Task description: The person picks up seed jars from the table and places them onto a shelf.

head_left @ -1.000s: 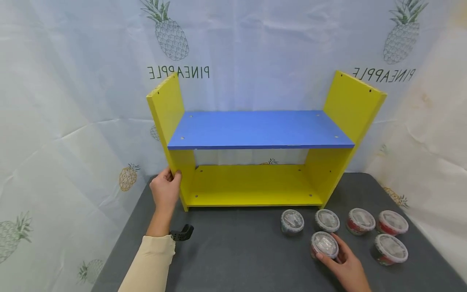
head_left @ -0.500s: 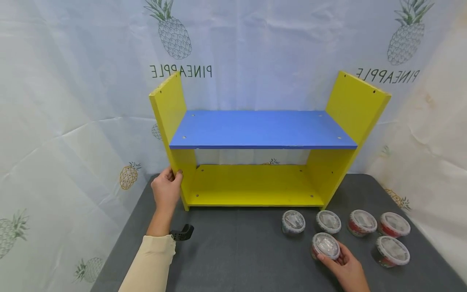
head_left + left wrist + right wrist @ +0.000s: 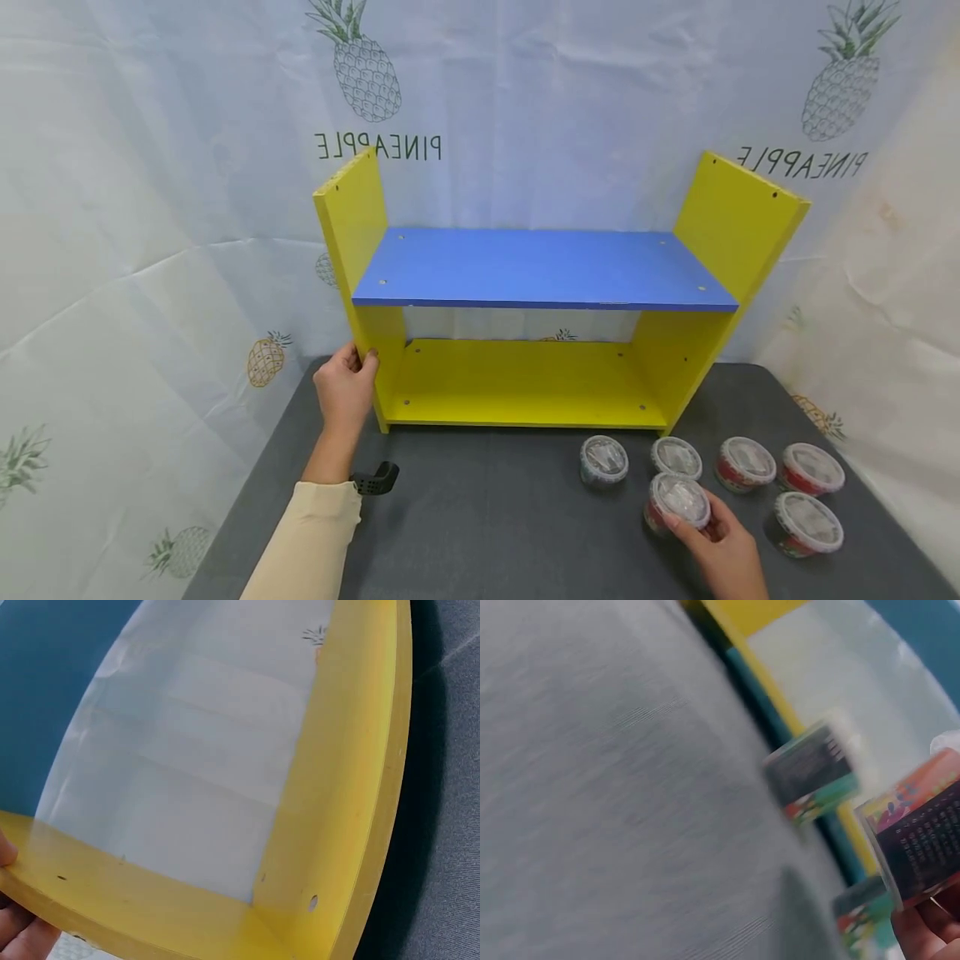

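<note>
A shelf unit with yellow side panels (image 3: 360, 225) and a blue upper board (image 3: 543, 267) stands on the dark table. My left hand (image 3: 345, 392) grips the front edge of its left panel, thumb on the inner face. In the right wrist view, a round tub (image 3: 922, 832) with a printed label is tilted above the table. My right hand (image 3: 723, 550) holds this tub from its right side, and its clear lid (image 3: 681, 498) faces up in the head view. Behind it, another lidded tub (image 3: 677, 457) is partly overlapped.
A tub (image 3: 603, 460) stands in front of the shelf. To the right are three more tubs, one red-sided (image 3: 745, 463), another (image 3: 812, 468) behind, and one nearer (image 3: 807, 523). The yellow lower board (image 3: 517, 379) lies under the blue one. A pineapple-print cloth (image 3: 540, 100) hangs behind.
My right hand has raised the tub slightly and moved it a little right and away, so it now overlaps the tub behind. My left hand keeps its grip on the panel.
</note>
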Motion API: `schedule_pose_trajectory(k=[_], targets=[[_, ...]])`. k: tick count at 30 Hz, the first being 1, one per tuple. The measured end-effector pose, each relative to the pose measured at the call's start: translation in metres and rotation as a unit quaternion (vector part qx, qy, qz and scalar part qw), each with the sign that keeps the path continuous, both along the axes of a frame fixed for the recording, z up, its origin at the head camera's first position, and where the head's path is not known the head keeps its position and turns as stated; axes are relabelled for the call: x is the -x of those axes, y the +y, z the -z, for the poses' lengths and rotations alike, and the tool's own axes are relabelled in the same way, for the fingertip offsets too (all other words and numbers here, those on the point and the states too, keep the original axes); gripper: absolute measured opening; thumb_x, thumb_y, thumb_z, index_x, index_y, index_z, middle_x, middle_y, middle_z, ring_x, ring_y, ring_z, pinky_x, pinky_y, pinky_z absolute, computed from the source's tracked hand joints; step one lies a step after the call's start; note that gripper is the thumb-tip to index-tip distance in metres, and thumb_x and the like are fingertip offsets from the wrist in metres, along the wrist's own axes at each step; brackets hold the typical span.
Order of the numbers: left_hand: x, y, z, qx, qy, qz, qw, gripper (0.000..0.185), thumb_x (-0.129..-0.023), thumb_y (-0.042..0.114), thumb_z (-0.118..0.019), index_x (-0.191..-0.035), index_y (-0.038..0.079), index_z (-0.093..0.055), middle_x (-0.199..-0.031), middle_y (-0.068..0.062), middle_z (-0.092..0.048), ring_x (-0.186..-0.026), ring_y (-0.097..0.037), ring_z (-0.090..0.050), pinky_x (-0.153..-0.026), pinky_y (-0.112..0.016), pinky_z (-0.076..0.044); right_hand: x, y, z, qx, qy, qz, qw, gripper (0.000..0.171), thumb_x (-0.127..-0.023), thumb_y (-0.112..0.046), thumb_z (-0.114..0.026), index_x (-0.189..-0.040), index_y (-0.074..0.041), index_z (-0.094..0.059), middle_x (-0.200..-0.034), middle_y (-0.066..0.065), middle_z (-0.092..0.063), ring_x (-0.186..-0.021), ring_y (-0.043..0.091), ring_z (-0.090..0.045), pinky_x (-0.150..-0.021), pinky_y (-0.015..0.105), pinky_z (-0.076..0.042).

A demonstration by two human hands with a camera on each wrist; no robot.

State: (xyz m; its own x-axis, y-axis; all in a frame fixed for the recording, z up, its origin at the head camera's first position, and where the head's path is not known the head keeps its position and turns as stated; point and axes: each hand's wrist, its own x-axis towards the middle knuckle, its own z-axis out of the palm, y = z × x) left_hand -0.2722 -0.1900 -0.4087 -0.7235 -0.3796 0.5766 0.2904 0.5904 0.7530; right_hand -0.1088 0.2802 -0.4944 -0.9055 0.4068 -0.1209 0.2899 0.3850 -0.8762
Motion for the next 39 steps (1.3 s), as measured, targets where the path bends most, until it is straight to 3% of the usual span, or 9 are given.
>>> schedule_pose_trajectory(k=[4, 8, 13, 17, 20, 26, 30, 34, 39], targets=[[0.000, -0.001, 0.000, 0.005, 0.002, -0.003, 1.0000, 0.024, -0.092, 0.012, -0.066, -0.108, -0.006, -0.073, -0.090, -0.021, -0.075, -0.074, -0.030, -0.073, -0.063, -0.029, -0.060, 0.009, -0.006, -0.022, -0.025, 0.032, -0.028, 0.999, 0.072, -0.090, -0.037, -0.072, -0.143, 0.002, -0.042, -0.133, 0.028, -0.054, -0.085, -0.019, -0.050, -0.068, 0.007, -0.049], [-0.001, -0.001, 0.000, 0.003, -0.001, -0.002, 1.0000, 0.026, -0.092, 0.011, -0.066, -0.111, -0.006, -0.072, -0.096, -0.022, -0.074, -0.080, -0.032, -0.074, -0.070, -0.047, -0.061, 0.030, -0.012, -0.045, -0.037, 0.089, -0.054, 0.994, 0.066, -0.092, -0.032, -0.071, -0.142, 0.000, -0.044, -0.132, 0.021, -0.055, -0.090, -0.019, -0.050, -0.072, 0.003, -0.048], [-0.001, 0.000, 0.000, 0.014, -0.003, -0.008, 0.9999, 0.024, -0.092, 0.013, -0.066, -0.107, -0.005, -0.073, -0.086, -0.019, -0.075, -0.070, -0.029, -0.072, -0.060, -0.027, -0.058, 0.071, -0.018, -0.066, -0.010, 0.092, -0.086, 0.992, 0.075, -0.092, -0.045, -0.067, -0.148, -0.005, -0.039, -0.140, 0.017, -0.052, -0.101, -0.012, -0.052, -0.081, 0.006, -0.049], [-0.002, 0.000, 0.000, 0.021, -0.001, -0.006, 0.9998, 0.021, -0.092, 0.013, -0.066, -0.101, -0.004, -0.074, -0.077, -0.017, -0.074, -0.062, -0.026, -0.067, -0.054, -0.012, -0.045, 0.108, -0.023, -0.075, 0.037, 0.068, -0.110, 0.991, 0.084, -0.091, -0.055, -0.062, -0.153, -0.006, -0.033, -0.148, 0.017, -0.045, -0.126, 0.016, -0.051, -0.108, 0.034, -0.046], [-0.001, 0.000, 0.001, 0.023, 0.005, -0.008, 0.9997, 0.019, -0.092, 0.013, -0.066, -0.099, -0.004, -0.074, -0.073, -0.015, -0.072, -0.058, -0.024, -0.064, -0.051, -0.013, -0.044, 0.136, -0.026, -0.076, 0.078, 0.066, -0.130, 0.986, 0.088, -0.091, -0.056, -0.061, -0.154, -0.005, -0.028, -0.153, 0.018, -0.038, -0.139, 0.030, -0.039, -0.117, 0.052, -0.032], [0.000, 0.001, 0.002, 0.023, 0.007, -0.010, 0.9997, 0.017, -0.092, 0.012, -0.065, -0.091, -0.003, -0.073, -0.066, -0.013, -0.069, -0.053, -0.019, -0.056, -0.048, -0.018, -0.042, 0.181, -0.032, -0.069, 0.137, 0.079, -0.142, 0.977, 0.082, -0.095, -0.047, -0.061, -0.155, -0.004, -0.025, -0.157, 0.016, -0.031, -0.135, 0.026, -0.040, -0.117, 0.043, -0.035], [0.000, 0.002, 0.004, 0.023, 0.003, -0.005, 0.9997, 0.017, -0.093, 0.012, -0.064, -0.090, -0.002, -0.072, -0.066, -0.013, -0.068, -0.053, -0.019, -0.057, -0.048, -0.017, -0.042, 0.197, -0.031, -0.059, 0.147, 0.081, -0.140, 0.976, 0.072, -0.099, -0.038, -0.059, -0.153, -0.003, -0.028, -0.154, 0.015, -0.033, -0.123, 0.023, -0.042, -0.105, 0.035, -0.041], [-0.001, 0.002, 0.005, 0.020, 0.006, -0.008, 0.9997, 0.017, -0.092, 0.013, -0.066, -0.093, -0.003, -0.073, -0.072, -0.013, -0.072, -0.058, -0.021, -0.063, -0.051, -0.015, -0.045, 0.209, -0.031, -0.047, 0.149, 0.079, -0.139, 0.976, 0.066, -0.100, -0.030, -0.059, -0.150, 0.001, -0.030, -0.151, 0.016, -0.035, -0.122, 0.025, -0.040, -0.105, 0.039, -0.038], [-0.001, 0.000, 0.003, 0.022, 0.016, -0.013, 0.9995, 0.016, -0.092, 0.011, -0.066, -0.092, -0.003, -0.073, -0.070, -0.014, -0.071, -0.056, -0.021, -0.062, -0.050, -0.013, -0.042, 0.218, -0.032, -0.038, 0.121, 0.058, -0.135, 0.982, 0.057, -0.095, -0.030, -0.067, -0.136, 0.004, -0.046, -0.131, 0.013, -0.050, -0.113, 0.029, -0.046, -0.097, 0.036, -0.043]])
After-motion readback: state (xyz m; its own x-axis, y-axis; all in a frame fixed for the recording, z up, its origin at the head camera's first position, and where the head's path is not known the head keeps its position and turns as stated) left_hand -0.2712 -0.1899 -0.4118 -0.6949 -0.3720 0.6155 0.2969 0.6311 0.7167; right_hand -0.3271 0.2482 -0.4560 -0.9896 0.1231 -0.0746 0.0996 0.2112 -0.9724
